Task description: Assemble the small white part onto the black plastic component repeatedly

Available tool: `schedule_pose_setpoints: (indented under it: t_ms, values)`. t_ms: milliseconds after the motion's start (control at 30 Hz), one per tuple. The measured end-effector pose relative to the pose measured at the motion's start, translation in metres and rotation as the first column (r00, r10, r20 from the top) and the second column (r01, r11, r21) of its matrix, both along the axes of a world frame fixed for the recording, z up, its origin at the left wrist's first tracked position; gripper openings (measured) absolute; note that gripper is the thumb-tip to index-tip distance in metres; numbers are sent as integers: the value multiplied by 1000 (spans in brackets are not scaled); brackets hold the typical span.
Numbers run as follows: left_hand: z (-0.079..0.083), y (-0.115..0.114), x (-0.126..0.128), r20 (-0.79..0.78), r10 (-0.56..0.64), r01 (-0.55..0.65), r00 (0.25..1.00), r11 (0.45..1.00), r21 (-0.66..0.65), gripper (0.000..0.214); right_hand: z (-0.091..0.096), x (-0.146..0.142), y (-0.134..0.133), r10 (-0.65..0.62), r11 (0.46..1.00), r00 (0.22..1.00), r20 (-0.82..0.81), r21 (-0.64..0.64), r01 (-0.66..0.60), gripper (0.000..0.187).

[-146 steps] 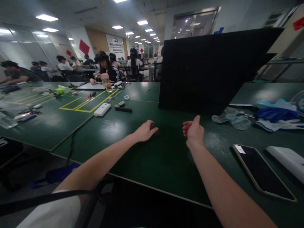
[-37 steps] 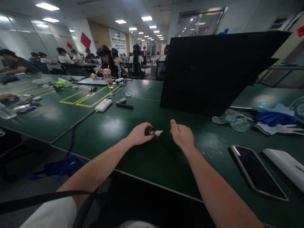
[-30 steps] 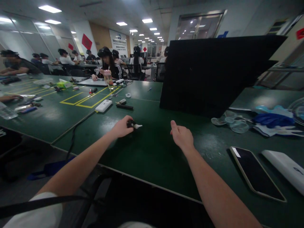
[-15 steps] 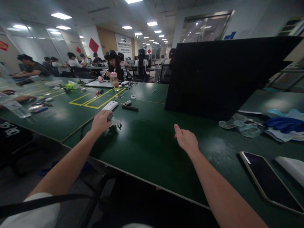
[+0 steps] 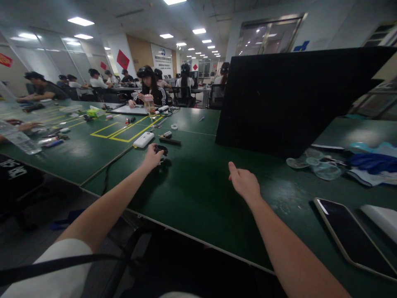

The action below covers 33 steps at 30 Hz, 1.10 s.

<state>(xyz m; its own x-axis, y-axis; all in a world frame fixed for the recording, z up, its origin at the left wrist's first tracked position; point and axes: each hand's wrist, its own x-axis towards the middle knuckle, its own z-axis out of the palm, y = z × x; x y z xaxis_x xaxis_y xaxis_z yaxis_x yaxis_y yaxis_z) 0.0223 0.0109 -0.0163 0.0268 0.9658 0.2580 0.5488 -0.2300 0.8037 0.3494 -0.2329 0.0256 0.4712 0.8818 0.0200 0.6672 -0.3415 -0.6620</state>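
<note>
My left hand (image 5: 152, 158) is closed on a small black object (image 5: 161, 150) with a light bit below it, just above the green table. Blur hides its exact kind. Beyond that hand lie a white power-bank-like block (image 5: 144, 140) with a cable, a dark flat bar (image 5: 170, 141) and a small grey piece (image 5: 167, 134) by the bar. My right hand (image 5: 245, 181) rests farther right over the tabletop, fingers curled under and thumb pointing forward. Whether anything is inside its curled fingers is hidden.
A large black panel (image 5: 279, 103) stands at the back right. Near it lie clear plastic pieces (image 5: 322, 165) and blue cloth (image 5: 369, 162). A phone (image 5: 350, 231) is at the right front. Water bottles (image 5: 23, 138) and co-workers (image 5: 150, 89) are to the left and behind.
My left hand has moved right and slightly forward, carrying the black object; the white block now shows fully. My right hand has stayed in place.
</note>
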Motion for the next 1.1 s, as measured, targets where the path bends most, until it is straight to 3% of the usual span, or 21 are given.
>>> schedule_pose_setpoints:
  t_ms: [100, 233, 400, 533, 600, 700, 767, 833, 900, 967, 1100]
  values:
    - [1, -25, 41, -111, -181, 181, 977, 983, -9, 52, 2, 1, -1, -18, 1000, 1000, -3, 17, 19, 76]
    - [5, -77, 103, -288, -348, 353, 892, 935, -35, 49, 7, 7, -4, -81, 991, 996, -26, 103, 83, 76]
    - [13, -149, 172, -259, -537, 547, 803, 836, -37, 41, 14, 19, -9, -207, 940, 972, -115, 252, 230, 79]
    - [17, -185, 201, -283, -600, 629, 749, 778, 15, 40, 17, 26, -10, -296, 885, 946, -130, 335, 323, 82]
    - [20, -190, 204, -236, -643, 657, 729, 754, -25, 40, 17, 28, -8, -301, 886, 945, -130, 328, 327, 82]
    - [26, -180, 195, -68, -671, 667, 738, 741, -75, 43, 16, 29, -5, -270, 924, 961, -56, 265, 275, 76]
    - [28, -163, 181, 30, -604, 604, 797, 797, 0, 46, 15, 25, -5, -151, 971, 985, 80, 197, 133, 61]
    - [27, -143, 160, 64, -494, 482, 867, 865, 140, 45, 15, 17, -6, 80, 987, 972, 220, 117, -107, 42]
    - [23, -124, 137, 30, -404, 388, 914, 894, 225, 40, 15, 6, -9, 318, 937, 902, 292, 49, -346, 37]
    - [18, -113, 117, 6, -398, 390, 917, 901, 192, 40, 14, -3, -12, 464, 876, 835, 295, -13, -482, 41]
    - [16, -115, 100, -54, -510, 511, 859, 859, 24, 43, 10, -9, -12, 521, 854, 814, 258, -155, -497, 33]
